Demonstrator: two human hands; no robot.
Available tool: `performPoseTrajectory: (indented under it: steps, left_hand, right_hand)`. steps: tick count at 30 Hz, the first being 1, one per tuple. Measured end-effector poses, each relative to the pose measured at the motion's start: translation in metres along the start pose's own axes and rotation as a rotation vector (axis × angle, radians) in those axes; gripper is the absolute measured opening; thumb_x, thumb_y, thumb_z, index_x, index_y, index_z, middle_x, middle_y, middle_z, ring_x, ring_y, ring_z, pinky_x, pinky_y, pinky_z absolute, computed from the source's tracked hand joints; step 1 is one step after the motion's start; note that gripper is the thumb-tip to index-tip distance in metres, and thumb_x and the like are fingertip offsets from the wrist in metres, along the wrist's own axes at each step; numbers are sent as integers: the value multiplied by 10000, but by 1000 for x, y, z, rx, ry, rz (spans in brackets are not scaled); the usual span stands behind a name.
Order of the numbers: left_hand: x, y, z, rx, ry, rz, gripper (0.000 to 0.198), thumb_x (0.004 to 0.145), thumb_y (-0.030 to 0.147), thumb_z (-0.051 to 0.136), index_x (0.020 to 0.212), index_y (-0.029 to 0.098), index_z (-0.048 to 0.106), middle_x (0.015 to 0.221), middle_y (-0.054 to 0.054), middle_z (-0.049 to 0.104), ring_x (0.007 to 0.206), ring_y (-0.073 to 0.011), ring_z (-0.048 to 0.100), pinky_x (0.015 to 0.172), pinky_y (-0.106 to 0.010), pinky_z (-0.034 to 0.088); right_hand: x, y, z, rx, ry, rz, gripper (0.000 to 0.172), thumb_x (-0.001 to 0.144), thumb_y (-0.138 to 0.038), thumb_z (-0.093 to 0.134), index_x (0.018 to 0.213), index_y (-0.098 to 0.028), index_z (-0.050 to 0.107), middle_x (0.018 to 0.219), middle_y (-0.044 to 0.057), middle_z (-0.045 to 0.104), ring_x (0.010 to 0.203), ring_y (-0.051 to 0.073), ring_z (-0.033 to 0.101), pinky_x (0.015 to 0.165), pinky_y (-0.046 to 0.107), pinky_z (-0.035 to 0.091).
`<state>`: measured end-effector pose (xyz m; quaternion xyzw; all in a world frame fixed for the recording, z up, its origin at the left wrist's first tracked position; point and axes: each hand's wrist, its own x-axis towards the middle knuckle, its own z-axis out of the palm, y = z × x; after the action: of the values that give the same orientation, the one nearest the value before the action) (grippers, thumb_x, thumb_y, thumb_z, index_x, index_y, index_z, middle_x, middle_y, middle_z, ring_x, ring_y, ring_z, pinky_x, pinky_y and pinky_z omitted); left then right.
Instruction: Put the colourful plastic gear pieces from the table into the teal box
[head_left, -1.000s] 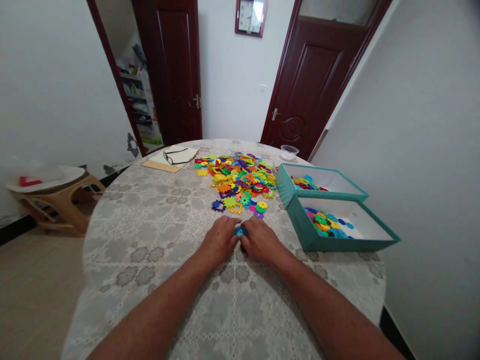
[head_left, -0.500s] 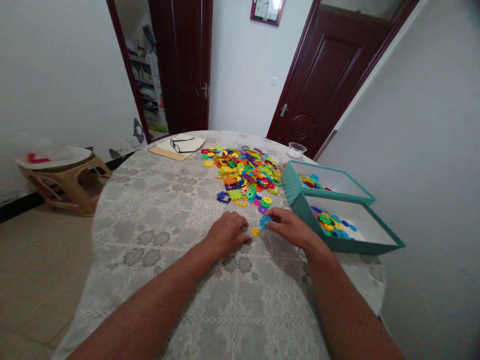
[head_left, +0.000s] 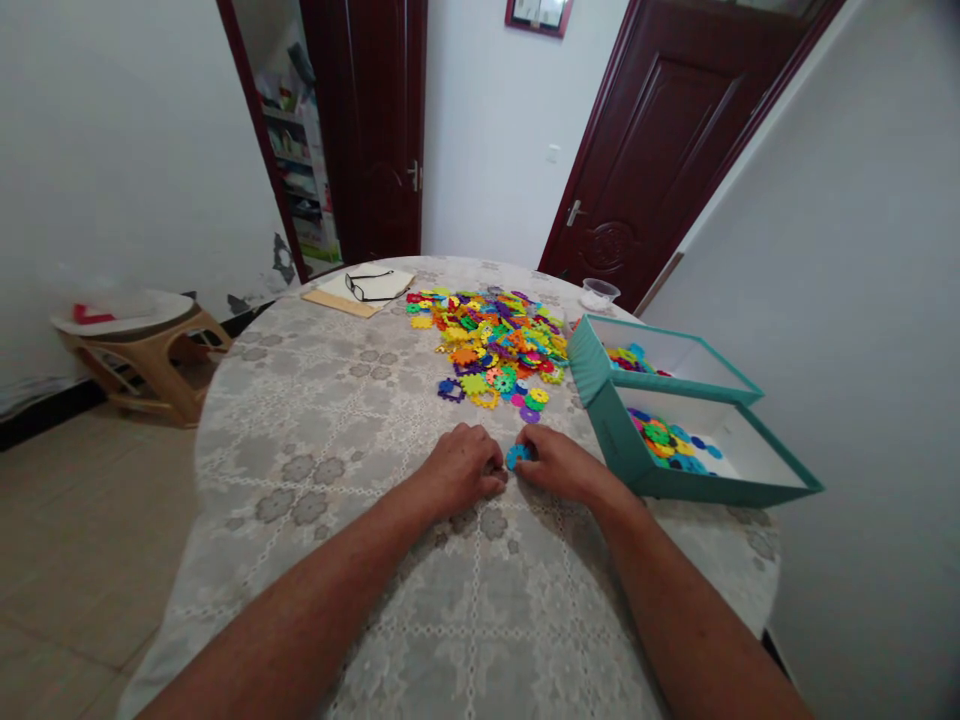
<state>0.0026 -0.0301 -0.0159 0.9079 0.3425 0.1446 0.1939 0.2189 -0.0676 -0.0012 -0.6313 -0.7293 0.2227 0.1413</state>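
Note:
My right hand (head_left: 561, 466) rests on the lace-patterned tablecloth (head_left: 337, 440) and pinches a small blue gear-shaped plastic piece (head_left: 517, 456) at its fingertips. My left hand (head_left: 464, 469) lies just left of it with the fingers curled, its tips touching or nearly touching the blue piece. Whatever the left fingers hold is hidden. A pile of colourful interlocking plastic pieces (head_left: 495, 345) is spread on the table just beyond both hands.
Two open teal boxes with some pieces inside stand at the right, one nearer (head_left: 624, 445) and one farther (head_left: 586, 362). Glasses (head_left: 369, 285) lie on a paper at the far side. A small clear cup (head_left: 600, 293) stands behind the boxes. A wooden stool (head_left: 142, 350) stands on the floor at left.
The hands parted, showing a yellow piece beside the blue one, then came together again. The yellow piece is out of sight now. The view shifted slightly.

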Motion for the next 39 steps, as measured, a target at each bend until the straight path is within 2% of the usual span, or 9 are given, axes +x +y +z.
performPoseTrajectory:
  steps: [6,11,21,25,30,32,34,37,39]
  left_hand:
    - [-1,4,4,-1,16,-50,148,810,245,740,952,250,697,991,-38,708,998,-272,621,850,-366,457]
    - [-1,8,-1,-8,-6,-108,194,814,236,704,999,248,646,1002,-38,714,994,-273,636,840,-363,467]
    - [-4,7,-3,-44,-23,-138,284,797,188,682,1045,262,565,1032,-21,682,1008,-256,612,852,-360,465]
    - [-7,5,-1,-95,-19,-88,263,816,176,659,1035,259,540,1059,-17,651,1019,-226,599,889,-344,459]
    - [-9,1,4,-278,32,41,290,813,126,621,1060,262,553,1077,-2,599,970,-170,586,865,-286,474]
    - [-9,-1,6,-347,84,71,330,806,113,611,1098,256,556,1106,-6,584,946,-154,591,865,-277,485]
    - [-9,-3,7,-375,165,64,359,812,110,593,1140,248,549,1120,-14,581,926,-149,598,872,-286,494]
    - [-7,-9,7,-322,273,3,277,841,129,565,1099,229,558,1052,-23,604,914,-168,600,866,-314,498]
    - [-6,-14,8,-276,319,-39,195,861,144,546,1038,222,572,988,-25,619,905,-181,601,850,-326,497]
  right_hand:
    - [-3,-5,-1,182,-27,-55,136,819,-188,607,949,-194,645,848,-18,655,784,151,564,662,241,371]
    - [-5,-9,-2,254,-129,-117,284,798,-165,600,1060,-184,709,912,-3,699,811,157,587,706,247,416]
    - [-6,-26,6,180,-110,-115,187,798,-174,605,943,-176,724,920,31,746,825,190,620,769,276,456]
    - [-6,-27,10,213,-103,-106,179,794,-167,619,942,-172,721,918,30,750,843,199,625,771,273,456]
    - [-9,-31,9,220,-79,-140,153,789,-138,593,913,-177,674,916,17,732,848,185,613,735,254,424]
    - [-12,-33,1,154,-24,-136,102,809,-147,577,873,-189,644,870,11,705,812,177,599,701,255,398]
    - [-17,-33,-14,69,96,-117,51,848,-185,569,854,-207,615,825,6,672,776,175,585,685,266,380]
    - [-25,-22,-42,-80,428,-51,38,884,-241,562,881,-225,597,839,23,659,775,190,583,710,293,392]
    - [-30,-3,-59,-217,682,30,55,885,-259,558,902,-225,598,878,49,661,803,212,588,740,320,405]
